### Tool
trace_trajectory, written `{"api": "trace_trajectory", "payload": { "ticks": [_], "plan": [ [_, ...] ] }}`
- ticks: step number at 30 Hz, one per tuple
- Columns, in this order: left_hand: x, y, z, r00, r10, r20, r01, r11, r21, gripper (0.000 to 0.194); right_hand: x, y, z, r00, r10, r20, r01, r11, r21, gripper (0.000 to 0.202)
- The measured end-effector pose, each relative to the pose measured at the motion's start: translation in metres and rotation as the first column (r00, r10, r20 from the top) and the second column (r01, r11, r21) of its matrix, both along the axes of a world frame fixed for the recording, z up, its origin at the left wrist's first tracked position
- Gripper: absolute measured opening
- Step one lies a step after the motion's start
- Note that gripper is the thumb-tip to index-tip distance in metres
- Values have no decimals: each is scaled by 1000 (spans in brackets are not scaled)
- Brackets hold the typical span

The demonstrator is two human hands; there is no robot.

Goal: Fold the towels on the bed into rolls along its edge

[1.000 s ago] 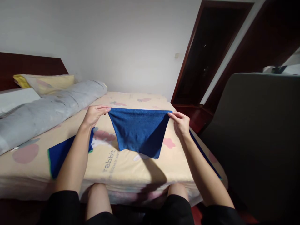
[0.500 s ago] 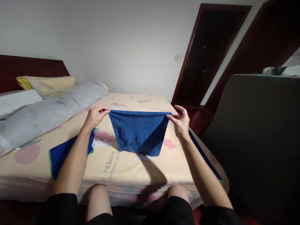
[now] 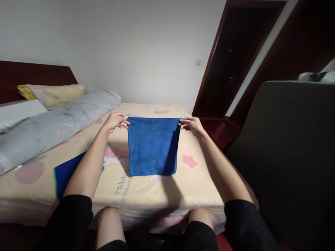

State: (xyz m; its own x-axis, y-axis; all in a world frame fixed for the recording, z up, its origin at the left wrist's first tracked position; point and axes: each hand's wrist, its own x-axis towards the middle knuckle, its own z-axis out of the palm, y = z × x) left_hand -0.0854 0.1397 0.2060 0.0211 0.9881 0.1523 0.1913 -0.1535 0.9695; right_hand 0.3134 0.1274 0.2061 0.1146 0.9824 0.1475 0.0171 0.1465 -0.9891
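A blue towel (image 3: 154, 148) hangs spread between my two hands above the bed, its top edge pulled straight. My left hand (image 3: 116, 122) pinches the upper left corner between thumb and fingers. At the upper right corner, my right hand (image 3: 191, 124) grips the cloth the same way. The towel's lower edge hangs close to the bed sheet; I cannot tell whether it touches. Partly behind my left forearm, a darker blue cloth with a green edge (image 3: 66, 172) lies on the bed.
The bed (image 3: 204, 184) has a cream sheet with carrot and rabbit prints. A rolled grey quilt (image 3: 60, 116) and a yellow pillow (image 3: 59, 94) lie at the left. To the right stands a dark grey panel (image 3: 285, 139); a dark door (image 3: 243, 59) is behind it.
Both hands have risen slightly and come closer together. The towel now hangs flatter and longer, with its bottom edge more level. My right forearm now covers the dark blue strip at the bed's right edge.
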Motion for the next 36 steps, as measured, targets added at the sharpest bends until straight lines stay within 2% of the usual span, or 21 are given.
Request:
{"api": "trace_trajectory", "payload": {
  "ticks": [3, 6, 8, 10, 12, 15, 17, 19, 21, 23, 25, 28, 33, 36],
  "plan": [
    [16, 24, -5, 987, 66, 145, -72, 997, 32, 30, -10, 24, 1, 996, -49, -80, 53, 997, 52, 32],
    [25, 38, -7, 970, 120, 212, -157, 973, 168, 27, -13, 39, 1, 983, -94, -160, 118, 982, 145, 31],
    [26, 38, -14, 969, 130, 208, -186, 943, 275, 26, -9, 39, -5, 980, -78, -184, 118, 968, 220, 33],
    [22, 27, -31, 982, 128, 142, -170, 925, 340, 26, 0, 28, -17, 989, -48, -137, 84, 958, 273, 36],
    [17, 4, -60, 989, 140, 42, -146, 924, 352, 26, 10, 8, -38, 1000, -10, -1, 10, 962, 271, 37],
    [11, -45, -120, 978, 198, -72, -168, 939, 299, 22, 22, -39, -82, 972, 91, 215, -126, 980, 156, 35],
    [11, -82, -162, 971, 166, -175, -120, 961, 248, 18, 27, -74, -117, 951, 169, 260, -185, 982, 36, 35],
    [14, -118, -199, 954, 142, -265, -72, 963, 259, 16, 29, -107, -154, 933, 255, 253, -240, 967, -89, 35],
    [17, -148, -228, 929, 99, -357, 6, 960, 281, 17, 30, -136, -186, 921, 315, 229, -273, 942, -195, 36],
    [19, -171, -246, 904, 95, -416, 45, 948, 315, 19, 30, -157, -211, 929, 293, 227, -245, 945, -218, 36],
    [17, -187, -257, 872, 116, -475, 63, 937, 345, 21, 31, -172, -226, 935, 246, 254, -199, 960, -199, 33],
    [10, -202, -263, 819, 148, -555, 91, 920, 380, 22, 34, -186, -235, 906, 245, 346, -201, 967, -159, 27],
    [0, -218, -258, 754, 118, -646, 178, 910, 375, 17, 44, -199, -229, 796, 277, 538, -244, 961, -134, 13],
    [13, -219, -246, 732, 149, -665, 154, 914, 374, 17, 36, -199, -220, 712, 240, 659, -240, 966, -92, 17]
  ]
}}
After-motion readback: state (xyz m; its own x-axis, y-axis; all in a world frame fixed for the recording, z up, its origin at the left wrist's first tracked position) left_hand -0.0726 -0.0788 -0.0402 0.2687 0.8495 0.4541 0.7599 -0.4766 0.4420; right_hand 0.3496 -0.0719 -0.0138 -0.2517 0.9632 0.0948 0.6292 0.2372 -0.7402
